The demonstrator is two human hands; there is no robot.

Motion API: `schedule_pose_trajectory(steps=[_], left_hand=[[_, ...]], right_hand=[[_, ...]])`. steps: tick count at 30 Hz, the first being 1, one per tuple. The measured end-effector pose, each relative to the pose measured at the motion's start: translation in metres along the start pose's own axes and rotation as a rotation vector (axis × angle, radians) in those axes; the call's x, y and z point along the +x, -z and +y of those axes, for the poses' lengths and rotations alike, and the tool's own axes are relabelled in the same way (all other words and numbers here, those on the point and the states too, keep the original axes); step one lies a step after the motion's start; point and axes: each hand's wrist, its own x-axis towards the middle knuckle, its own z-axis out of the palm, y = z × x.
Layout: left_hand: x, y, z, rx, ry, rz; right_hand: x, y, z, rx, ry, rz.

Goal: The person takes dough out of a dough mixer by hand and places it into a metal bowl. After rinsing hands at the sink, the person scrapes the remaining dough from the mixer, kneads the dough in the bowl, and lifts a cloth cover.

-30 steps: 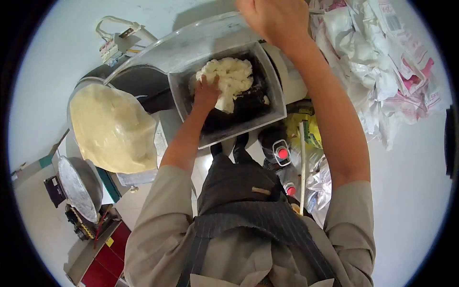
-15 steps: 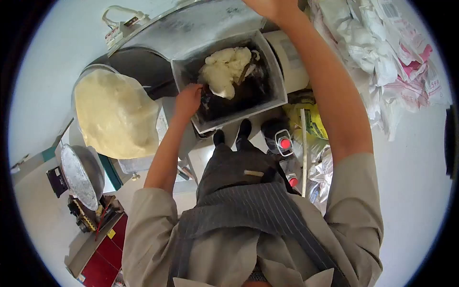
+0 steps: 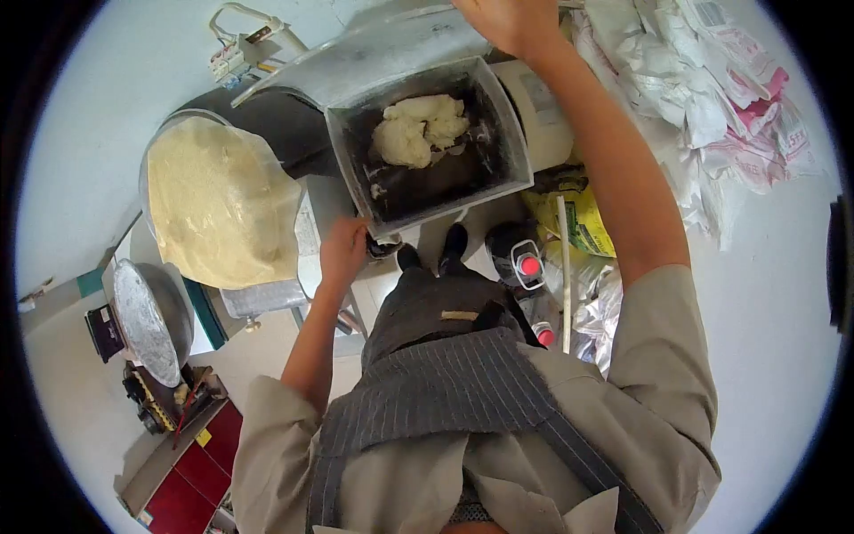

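Note:
A metal mixing tub [image 3: 520,147] stands in front of me, with a lump of pale dough [image 3: 418,133] against its dark inside. My left hand [image 3: 342,254] is at the tub's front left corner, its fingers curled against the rim. Above the tub, the raised metal lid [image 3: 382,58] leans back. My right hand [image 3: 511,22] reaches to the lid's right side at the top edge of the view; its fingertips are cut off, so their grip is hidden.
To the left, a large bowl is covered with yellowish sheeting [image 3: 218,205]. A metal basin [image 3: 147,325] stands on its side farther left. At right are crumpled white sacks [image 3: 712,98], a pale stick [image 3: 565,267] and red-capped bottles [image 3: 529,265]. A power socket [image 3: 231,60] is behind.
My left hand has moved from inside the tub's left wall down to its front left corner. The dough has changed shape and lies more compactly. My right hand stays near the lid.

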Motion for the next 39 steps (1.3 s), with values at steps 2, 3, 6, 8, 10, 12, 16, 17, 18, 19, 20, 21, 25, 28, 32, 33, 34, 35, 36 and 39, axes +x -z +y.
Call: schedule_pose_trajectory(steps=[2,3,6,8,10,12,16,17,18,19,20,21,25,28,32,33,34,35,36,39], left_hand=[[-0.013,0.002,-0.004,-0.031,0.019,-0.019],[-0.019,0.003,-0.005,-0.062,0.043,-0.039],[-0.034,0.005,-0.008,-0.045,0.001,-0.039],[-0.042,-0.001,-0.016,-0.092,0.017,-0.048],[-0.043,-0.002,-0.017,-0.135,0.031,-0.063],[-0.042,-0.005,-0.015,-0.161,-0.002,-0.104],[-0.035,-0.009,-0.01,-0.177,-0.087,-0.109],[-0.034,-0.009,-0.008,-0.193,-0.09,-0.123],[-0.034,-0.009,-0.008,-0.207,-0.092,-0.137],[-0.033,-0.009,-0.009,-0.209,-0.093,-0.138],[-0.033,-0.01,-0.011,-0.196,-0.111,-0.146],[-0.034,-0.011,-0.012,-0.184,-0.128,-0.153],[-0.04,-0.008,-0.014,-0.184,-0.105,-0.178],[-0.05,-0.005,-0.014,-0.207,-0.062,-0.19],[-0.056,-0.003,-0.015,-0.214,-0.036,-0.228],[-0.058,-0.001,-0.014,-0.196,-0.039,-0.238],[-0.059,0.0,-0.015,-0.197,-0.037,-0.235],[-0.06,0.0,-0.016,-0.189,-0.035,-0.235],[-0.061,-0.001,-0.017,-0.183,-0.034,-0.234],[-0.067,0.0,-0.023,-0.22,-0.014,-0.196]], right_hand=[[-0.008,-0.009,0.002,-0.035,0.002,0.041],[-0.009,-0.007,-0.001,-0.067,0.005,0.081],[-0.019,0.008,-0.009,0.037,-0.09,-0.132],[-0.025,0.008,-0.011,0.056,-0.069,-0.073],[-0.033,0.004,-0.01,0.078,-0.054,-0.015],[-0.038,-0.001,-0.007,-0.024,-0.007,0.012],[-0.049,-0.006,-0.001,-0.422,0.378,0.165],[-0.052,-0.006,-0.003,-0.26,0.175,0.02],[-0.055,-0.006,-0.006,-0.095,-0.029,-0.124],[-0.057,-0.004,-0.008,-0.097,-0.03,-0.124],[-0.06,-0.002,-0.01,-0.088,0.017,-0.08],[-0.062,-0.001,-0.01,-0.079,0.065,-0.037],[-0.074,-0.01,-0.002,-0.03,0.105,0.009],[-0.075,-0.017,0.0,-0.027,0.099,0.068],[-0.07,-0.019,0.001,-0.02,0.118,0.14],[-0.069,-0.019,0.001,0.007,0.121,0.122],[-0.068,-0.019,0.001,0.008,0.125,0.122],[-0.066,-0.019,0.0,0.013,0.11,0.132],[-0.063,-0.018,0.0,0.018,0.097,0.143],[-0.067,-0.007,-0.003,0.026,0.132,0.007]])
